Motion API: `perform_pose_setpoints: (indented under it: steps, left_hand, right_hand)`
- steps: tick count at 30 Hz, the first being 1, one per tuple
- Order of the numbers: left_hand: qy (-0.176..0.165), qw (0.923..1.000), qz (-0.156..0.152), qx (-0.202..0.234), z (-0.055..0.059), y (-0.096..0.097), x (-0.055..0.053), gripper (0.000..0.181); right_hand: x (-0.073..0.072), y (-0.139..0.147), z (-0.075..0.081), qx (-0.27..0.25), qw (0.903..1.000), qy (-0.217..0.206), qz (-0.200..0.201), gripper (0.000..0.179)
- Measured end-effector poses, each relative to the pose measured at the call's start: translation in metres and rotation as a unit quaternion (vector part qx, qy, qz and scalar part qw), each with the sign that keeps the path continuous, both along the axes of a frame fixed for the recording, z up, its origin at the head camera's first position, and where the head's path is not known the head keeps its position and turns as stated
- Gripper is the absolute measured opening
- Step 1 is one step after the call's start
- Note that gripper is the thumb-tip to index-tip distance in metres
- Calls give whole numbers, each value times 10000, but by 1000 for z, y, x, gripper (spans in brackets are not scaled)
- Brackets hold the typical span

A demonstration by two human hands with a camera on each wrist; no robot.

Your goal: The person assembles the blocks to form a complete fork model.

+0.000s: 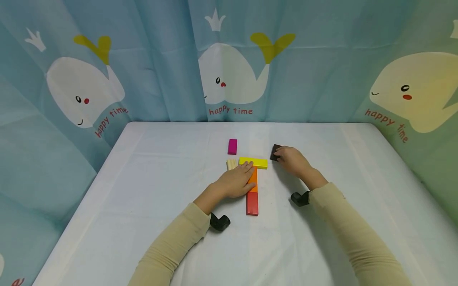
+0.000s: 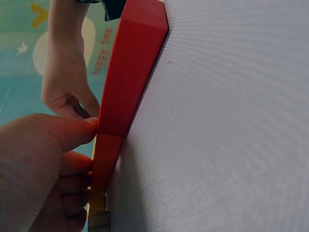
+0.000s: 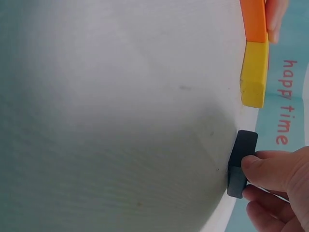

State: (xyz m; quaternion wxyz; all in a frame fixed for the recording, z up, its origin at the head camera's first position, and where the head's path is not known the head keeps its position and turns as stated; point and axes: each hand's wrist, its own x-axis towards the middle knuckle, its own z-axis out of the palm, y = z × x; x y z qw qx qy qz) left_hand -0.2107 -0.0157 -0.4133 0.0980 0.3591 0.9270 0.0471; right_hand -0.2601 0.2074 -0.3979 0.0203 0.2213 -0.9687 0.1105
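My left hand point(image 1: 232, 183) lies across an orange block point(image 1: 254, 176), its fingers extended toward a yellow block point(image 1: 262, 163). In the left wrist view, the thumb touches near the joint between the orange block and a red block point(image 2: 128, 72). The red, orange and yellow blocks form a T shape flat on the table, yellow crosswise at the far end. Right of the yellow block, my right hand point(image 1: 294, 162) pinches a black block point(image 3: 245, 145) between thumb and fingers, low at the table surface. A pale ridged block point(image 1: 231, 164) sits by the left fingertips, partly covered.
A magenta block point(image 1: 232, 147) lies farther back on the white table point(image 1: 161, 178). Behind the table's far edge hangs a blue curtain point(image 1: 161, 79) printed with whales. Black wrist mounts point(image 1: 220, 223) stick out beneath both sleeves.
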Motion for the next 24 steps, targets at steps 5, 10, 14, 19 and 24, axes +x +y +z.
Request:
perform_pose_setpoints:
  steps: [5,10,14,19,24]
  left_hand:
    - [44,10000,-30,5,-1,0,-1,59]
    - [118,9999,-59,-39,-2,0,-2,59]
    - [117,9999,-48,-28,-2,0,-2,59]
    - [98,9999,-32,-45,1,0,0,59]
    - [97,9999,-38,-47,3,-1,1,59]
  right_hand:
    - [1,-1,1,11,10000,21,19,25]
    - [1,-4,-1,41,10000,20,71,25]
    - [2,-6,0,35,10000,7,61,25]
    - [4,-10,1,-55,9999,-35,147,26]
    - [4,-12,1,-64,9999,-25,158,26]
